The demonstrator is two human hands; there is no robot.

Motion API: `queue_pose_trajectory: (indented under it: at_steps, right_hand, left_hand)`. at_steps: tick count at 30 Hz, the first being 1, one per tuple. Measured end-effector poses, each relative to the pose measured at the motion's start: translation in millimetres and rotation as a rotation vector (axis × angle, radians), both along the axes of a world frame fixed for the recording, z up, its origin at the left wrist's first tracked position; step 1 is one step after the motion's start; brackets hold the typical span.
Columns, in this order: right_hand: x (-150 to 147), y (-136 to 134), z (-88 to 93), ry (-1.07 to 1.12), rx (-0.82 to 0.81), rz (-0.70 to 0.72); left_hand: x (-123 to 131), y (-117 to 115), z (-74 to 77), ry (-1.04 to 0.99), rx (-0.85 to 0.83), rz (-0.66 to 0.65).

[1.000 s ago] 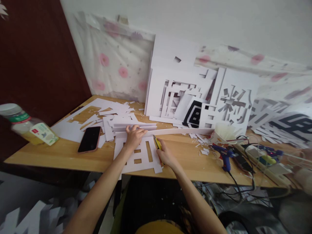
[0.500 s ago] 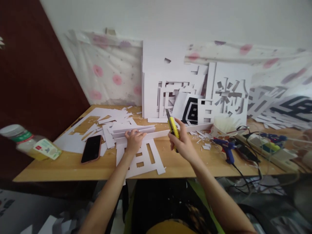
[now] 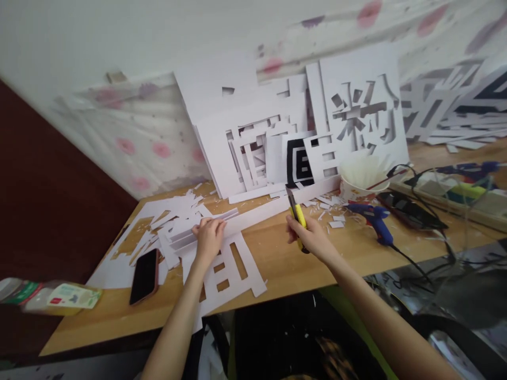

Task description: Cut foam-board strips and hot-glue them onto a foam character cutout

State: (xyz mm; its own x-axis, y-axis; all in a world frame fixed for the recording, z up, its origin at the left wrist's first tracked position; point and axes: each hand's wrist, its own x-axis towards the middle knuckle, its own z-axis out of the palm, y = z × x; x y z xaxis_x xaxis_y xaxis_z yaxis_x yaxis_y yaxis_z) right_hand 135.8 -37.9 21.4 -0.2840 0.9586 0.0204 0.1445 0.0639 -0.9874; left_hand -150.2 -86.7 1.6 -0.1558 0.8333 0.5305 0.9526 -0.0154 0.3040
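My left hand (image 3: 210,237) is closed on the near end of a long white board strip (image 3: 261,215), which stands on edge and runs to the right across the table. Other white strips lie beside those fingers, and a flat cut-out white board (image 3: 241,264) with rectangular openings lies under the wrist. In my right hand (image 3: 307,235) is a yellow utility knife (image 3: 300,217), gripped by its body with the blade pointing up and away. Its blade tip shows in front of the strip's right part; whether they touch I cannot tell.
A black phone (image 3: 144,277) and a drink bottle (image 3: 51,296) are on the left. To the right are a blue glue gun (image 3: 374,219) with its cable and a paper cup (image 3: 362,184) of translucent sticks. Cut-out white boards (image 3: 356,68) lean against the wall; scraps (image 3: 170,211) litter the table.
The camera view has tilted and turned to the right. My right hand has moved the knife somewhat right along the strip. My left hand keeps its place on the strip.
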Motion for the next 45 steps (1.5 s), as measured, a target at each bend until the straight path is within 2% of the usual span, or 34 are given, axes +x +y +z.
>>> queue_pose_trajectory:
  at_steps: [4,8,10,13,16,20,25,27,30,34,36,38,41,45]
  right_hand:
    - [-1.9,19.3,17.4,0.122,-0.076,0.047]
    - [-7.2,28.0,26.1,0.154,-0.085,0.087]
    - [-12.2,30.1,26.9,0.217,-0.074,0.074]
    - [-21.9,32.9,29.4,0.329,-0.018,0.02]
    - [-30.1,35.5,37.5,0.411,0.091,-0.058]
    - [-34.1,38.5,56.1,0.48,0.203,-0.106]
    - [-36.4,48.6,89.0,0.42,0.386,-0.096]
    - [-36.5,58.6,104.1,0.381,0.457,-0.092]
    - [-31.7,77.6,122.8,0.384,0.57,-0.051]
    - [-16.2,91.5,132.3,0.306,0.622,-0.056]
    - [-8.7,89.2,131.9,0.145,0.627,0.057]
    - [-4.3,83.0,131.2,-0.084,0.67,0.204]
    - [-3.9,75.4,132.6,-0.354,0.736,0.297]
    - [-8.2,78.4,135.4,-0.511,0.803,0.32]
  left_hand:
    - [-0.6,4.6,42.7,-0.057,0.012,0.005]
    - [-1.6,-9.1,87.2,-0.151,0.042,0.015]
    - [-1.6,-22.0,103.6,-0.259,0.034,0.024]
    - [0.6,-42.3,117.8,-0.438,-0.007,0.022]
    - [6.7,-57.2,122.5,-0.613,-0.133,-0.04]
    - [21.4,-61.3,118.3,-0.927,-0.438,-0.244]
    - [52.4,-40.4,96.4,-1.335,-0.811,-0.605]
    - [65.8,-27.5,89.7,-1.468,-0.876,-0.685]
    - [79.9,-6.9,94.9,-1.548,-0.675,-0.665]
    - [84.8,18.7,128.6,-1.503,-0.353,-0.632]
    - [83.7,29.1,146.0,-1.398,-0.232,-0.65]
    - [81.7,38.1,156.5,-1.282,-0.141,-0.654]
    - [79.2,49.6,156.8,-1.195,-0.14,-0.642]
    - [79.6,58.6,145.4,-1.174,-0.242,-0.64]
